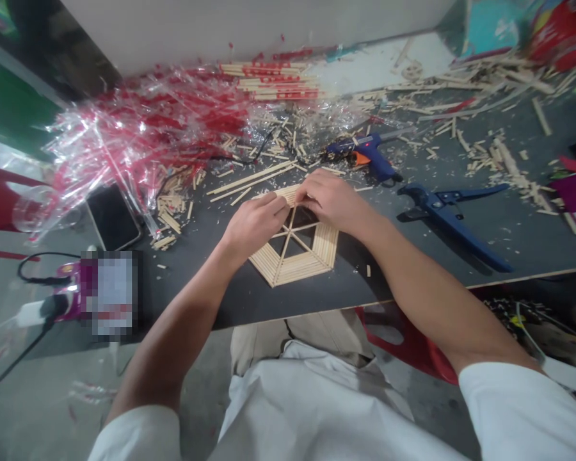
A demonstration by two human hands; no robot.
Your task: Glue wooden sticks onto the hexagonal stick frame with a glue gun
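A hexagonal frame of thin wooden sticks (302, 267) lies flat on the dark table, with rows of sticks along its sides and spokes meeting in the middle. My left hand (259, 221) is closed at its far left part, fingertips pinched near the inner edge of the far row. Just across from it, my right hand (330, 197) pinches at the far right part of the same row. Both hands cover some of the frame, and whether a separate stick is between the fingertips cannot be made out.
A blue glue gun (377, 157) and blue-handled cutters (454, 221) lie to the right. Long sticks (252, 179) lie beyond the frame. Red and clear wrappers (173, 121) heap at back left, by a phone (114, 216). Stick offcuts (502, 160) scatter around; a power strip (72, 291) sits left.
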